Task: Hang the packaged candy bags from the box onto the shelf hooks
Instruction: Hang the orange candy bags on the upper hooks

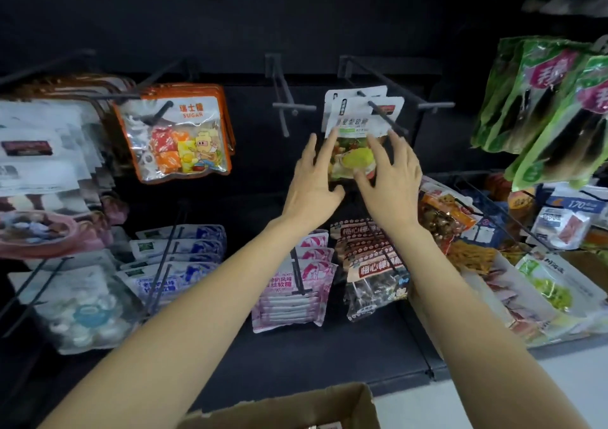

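Observation:
A white-topped candy bag [357, 122] with green and yellow sweets hangs on a black shelf hook [383, 114], with another like it behind. My left hand [312, 178] lies against the bag's left edge, fingers straight. My right hand [391, 178] rests spread on its front and right side. An empty hook [284, 106] juts out just to the left. The cardboard box [296, 409] shows at the bottom edge, its contents mostly out of view.
Orange-rimmed sugar bags [179, 132] hang at left, green packs [543, 99] at right. Below hang blue-white bags [177, 257], pink bags [296, 284] and dark candy bags [375, 264]. More snack packs [526, 280] lie at lower right.

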